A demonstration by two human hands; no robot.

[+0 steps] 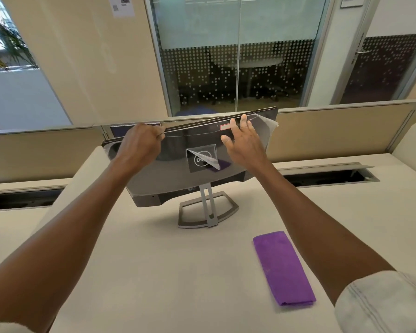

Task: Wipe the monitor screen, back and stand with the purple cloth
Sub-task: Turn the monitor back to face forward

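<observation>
The monitor stands on the desk with its glossy black back toward me, tilted, on a grey open-frame stand. A clear protective film is partly peeled off the back and off the logo. My left hand is closed on the monitor's top edge at the left, pinching the film there. Fingers spread, my right hand lies against the upper right of the back, fingertips at the top edge. The folded purple cloth lies flat on the desk at the near right, untouched by either hand.
The beige desk has open cable troughs at the left and right. A low partition runs behind the monitor, with glass walls and a door beyond.
</observation>
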